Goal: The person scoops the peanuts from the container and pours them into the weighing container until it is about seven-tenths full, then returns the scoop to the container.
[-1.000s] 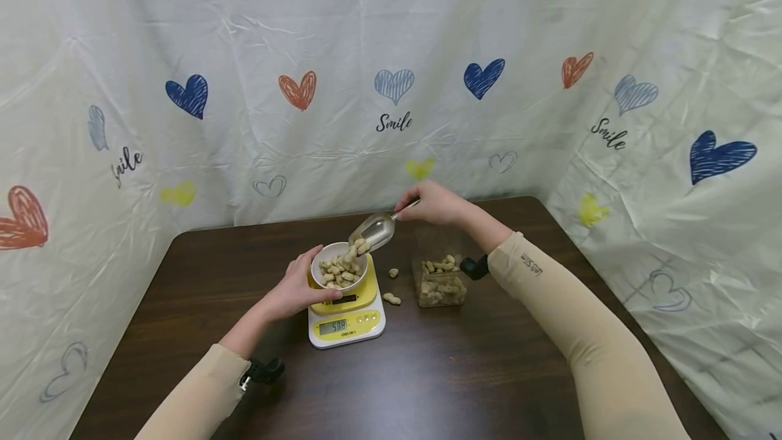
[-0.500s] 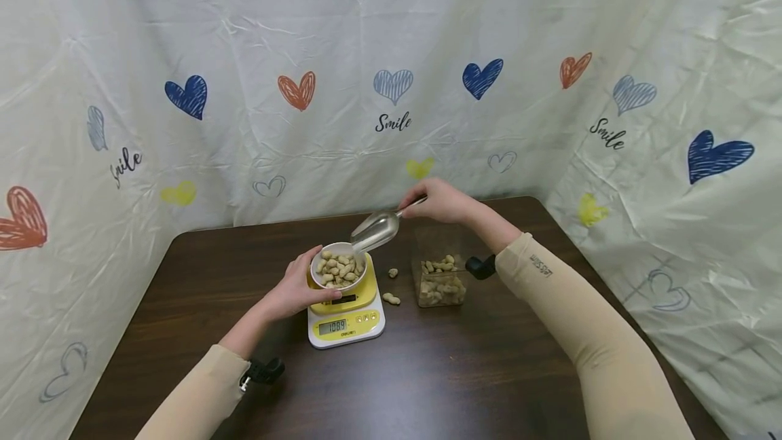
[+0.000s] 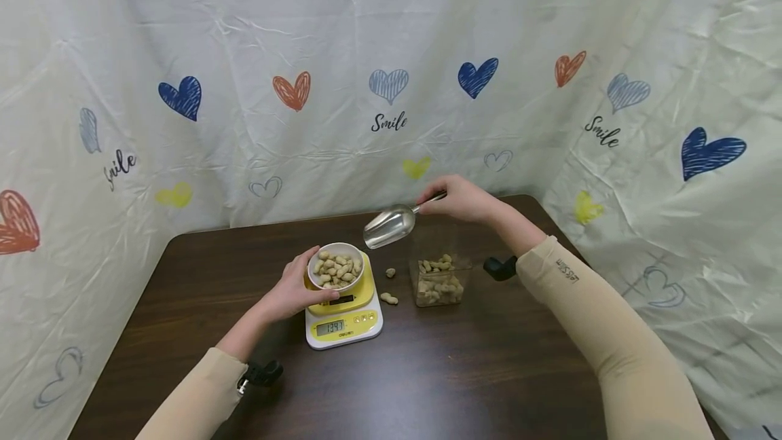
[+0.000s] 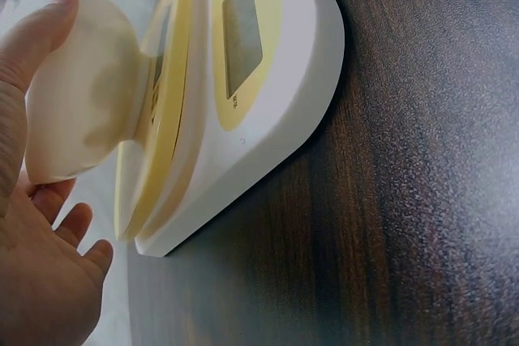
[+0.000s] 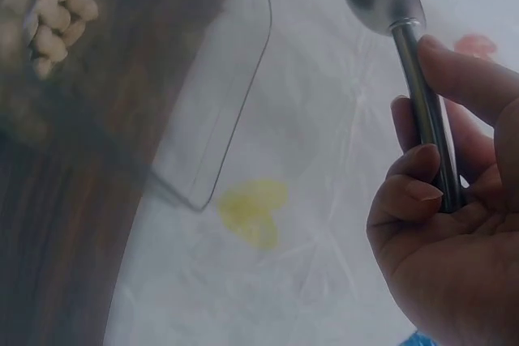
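A white bowl [image 3: 341, 250] full of unshelled peanuts [image 3: 337, 269] stands on the yellow plate of a kitchen scale [image 3: 344, 329]. My left hand [image 3: 294, 289] holds the bowl from the left, thumb on the near side and fingers round the far side; the left wrist view shows this hand [image 4: 40, 241] against the bowl wall [image 4: 89, 95]. Up and to the right of the bowl, apart from it, is a metal scoop [image 3: 391, 225] with no peanuts visible in it. My right hand [image 3: 459, 199] grips its handle [image 5: 426, 111], fingers curled round it in the right wrist view.
Right of the scale stands a clear plastic container [image 3: 438, 296] partly filled with peanuts. Between them, a loose peanut [image 3: 389, 298] and a smaller piece [image 3: 390, 273] lie on the dark wooden table [image 3: 427, 386]. A printed curtain [image 3: 330, 155] hangs behind.
Peanuts slid from the scoop into the bowl, and the scoop then moved right, away from the rim. The scale's digits changed. The left hand stayed on the bowl.
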The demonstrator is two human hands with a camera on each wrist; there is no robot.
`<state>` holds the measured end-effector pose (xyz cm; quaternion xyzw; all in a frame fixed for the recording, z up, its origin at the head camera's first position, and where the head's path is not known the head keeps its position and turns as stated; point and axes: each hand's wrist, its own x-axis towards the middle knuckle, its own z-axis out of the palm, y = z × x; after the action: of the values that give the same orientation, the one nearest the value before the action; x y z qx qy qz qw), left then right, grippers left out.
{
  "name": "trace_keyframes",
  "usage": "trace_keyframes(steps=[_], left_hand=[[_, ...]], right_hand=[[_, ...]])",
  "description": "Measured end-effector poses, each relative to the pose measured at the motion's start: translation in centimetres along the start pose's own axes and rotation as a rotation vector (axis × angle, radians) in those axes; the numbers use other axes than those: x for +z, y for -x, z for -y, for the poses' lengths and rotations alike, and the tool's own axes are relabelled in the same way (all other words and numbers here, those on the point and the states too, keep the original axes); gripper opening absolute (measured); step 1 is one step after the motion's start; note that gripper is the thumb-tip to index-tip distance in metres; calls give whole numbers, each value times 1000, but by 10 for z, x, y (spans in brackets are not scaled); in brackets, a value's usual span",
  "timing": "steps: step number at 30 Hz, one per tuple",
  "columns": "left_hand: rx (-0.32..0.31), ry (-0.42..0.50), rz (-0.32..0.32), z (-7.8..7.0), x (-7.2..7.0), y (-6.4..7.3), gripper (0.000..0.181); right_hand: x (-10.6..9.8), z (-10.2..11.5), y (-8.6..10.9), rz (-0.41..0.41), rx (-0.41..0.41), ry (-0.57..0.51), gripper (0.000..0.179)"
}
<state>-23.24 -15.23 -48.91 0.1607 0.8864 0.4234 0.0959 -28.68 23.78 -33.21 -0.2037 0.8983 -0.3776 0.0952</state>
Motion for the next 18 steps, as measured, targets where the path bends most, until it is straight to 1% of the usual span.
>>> trace_keyframes(steps=[5,11,18], left_hand=[[3,0,0,-1,0,0,115],[2,-1,-1,-1,1,0,114],[11,-1,-2,0,1,0,116]], right_hand=[[-11,-5,11,-27,10,21,25],[-26,-11,26,-62,-15,20,28],[-45,-21,47,-115,22,80,26]])
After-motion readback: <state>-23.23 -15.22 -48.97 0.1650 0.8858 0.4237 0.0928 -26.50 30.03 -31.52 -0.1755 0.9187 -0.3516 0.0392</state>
